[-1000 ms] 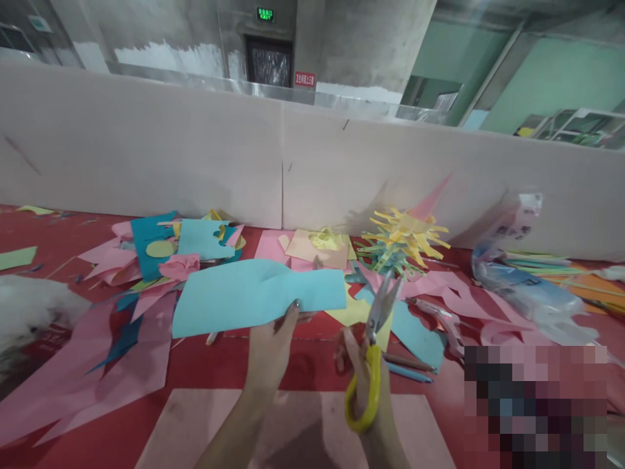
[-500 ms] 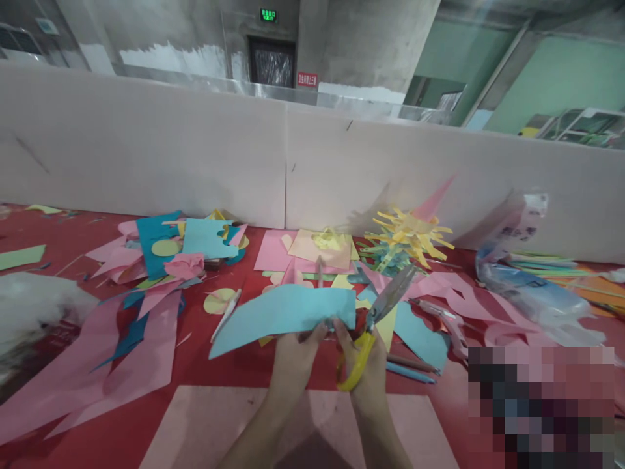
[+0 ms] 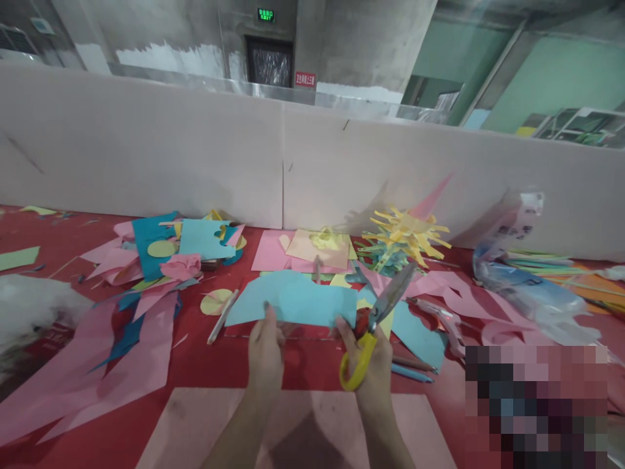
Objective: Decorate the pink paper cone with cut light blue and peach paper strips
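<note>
Beyond the white partition (image 3: 195,150) show a dark door (image 3: 270,63), a lit exit sign (image 3: 266,14), a red notice (image 3: 305,79) and, toward its right end, a green wall (image 3: 571,75); before it rests a clear plastic bag (image 3: 537,296).

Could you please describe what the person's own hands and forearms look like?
The left hand and the right hand wear no gloves; no sleeve, watch or bracelet shows on the left forearm or right forearm. The left thumbnail looks dark, possibly polished. Any rings are too blurred to tell.
</note>
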A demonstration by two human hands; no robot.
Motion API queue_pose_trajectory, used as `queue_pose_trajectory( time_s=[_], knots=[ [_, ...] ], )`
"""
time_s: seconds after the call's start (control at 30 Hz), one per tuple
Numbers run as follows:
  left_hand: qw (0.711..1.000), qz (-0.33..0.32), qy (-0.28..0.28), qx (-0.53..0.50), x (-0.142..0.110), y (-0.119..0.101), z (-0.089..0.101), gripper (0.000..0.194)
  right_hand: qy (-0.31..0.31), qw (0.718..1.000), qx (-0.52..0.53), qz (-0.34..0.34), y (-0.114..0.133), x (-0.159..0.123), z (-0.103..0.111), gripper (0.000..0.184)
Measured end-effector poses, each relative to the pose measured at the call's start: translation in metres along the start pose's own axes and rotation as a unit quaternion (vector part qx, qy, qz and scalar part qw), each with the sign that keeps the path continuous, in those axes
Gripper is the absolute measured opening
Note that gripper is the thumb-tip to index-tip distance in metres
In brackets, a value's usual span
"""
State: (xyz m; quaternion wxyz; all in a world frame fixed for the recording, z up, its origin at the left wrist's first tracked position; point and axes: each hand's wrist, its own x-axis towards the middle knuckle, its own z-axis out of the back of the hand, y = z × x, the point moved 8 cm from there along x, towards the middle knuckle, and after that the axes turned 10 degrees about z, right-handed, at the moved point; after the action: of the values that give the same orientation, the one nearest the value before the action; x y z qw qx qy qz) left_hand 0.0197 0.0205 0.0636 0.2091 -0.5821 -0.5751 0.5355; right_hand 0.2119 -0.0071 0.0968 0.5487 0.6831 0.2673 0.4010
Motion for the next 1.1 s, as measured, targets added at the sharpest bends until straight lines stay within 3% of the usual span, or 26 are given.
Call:
queue_pose_trajectory(
  time_s=[0.17,0.23,0.37,0.47,0.57,0.7,0.87,1.1],
  knots=[
    [0.995,-0.023,-0.005,-0.094,0.0,-0.009,0.006,0.048,0.011,1.0,0.006,-0.022,0.0,-0.001,-0.001,0.032],
    [0.997,-0.03,-0.002,-0.072,-0.002,-0.009,0.004,0.041,0.014,0.999,-0.007,-0.029,0.001,0.0,0.0,0.032],
    [0.997,-0.044,0.067,0.009,-0.004,-0.009,-0.009,0.042,0.027,0.998,0.011,-0.047,0.001,0.004,0.0,0.035],
    [0.995,-0.027,0.092,-0.036,0.0,-0.009,-0.012,0.045,0.049,0.997,0.028,-0.055,-0.001,0.008,0.0,0.034],
    [0.994,-0.014,0.093,-0.046,0.004,-0.01,-0.011,0.047,0.056,0.998,0.006,-0.02,0.002,0.012,0.004,0.03],
    [0.995,-0.001,0.095,0.004,0.007,-0.014,-0.008,0.044,0.043,0.999,-0.008,0.03,0.007,0.016,0.013,0.024],
    [0.98,0.049,0.151,0.116,0.003,-0.014,-0.014,0.032,0.029,0.999,-0.008,0.034,0.005,0.025,0.024,0.027],
    [0.984,-0.06,0.086,0.14,0.001,-0.05,-0.014,0.027,0.012,1.0,0.006,0.002,-0.007,0.006,0.019,0.035]
  ],
)
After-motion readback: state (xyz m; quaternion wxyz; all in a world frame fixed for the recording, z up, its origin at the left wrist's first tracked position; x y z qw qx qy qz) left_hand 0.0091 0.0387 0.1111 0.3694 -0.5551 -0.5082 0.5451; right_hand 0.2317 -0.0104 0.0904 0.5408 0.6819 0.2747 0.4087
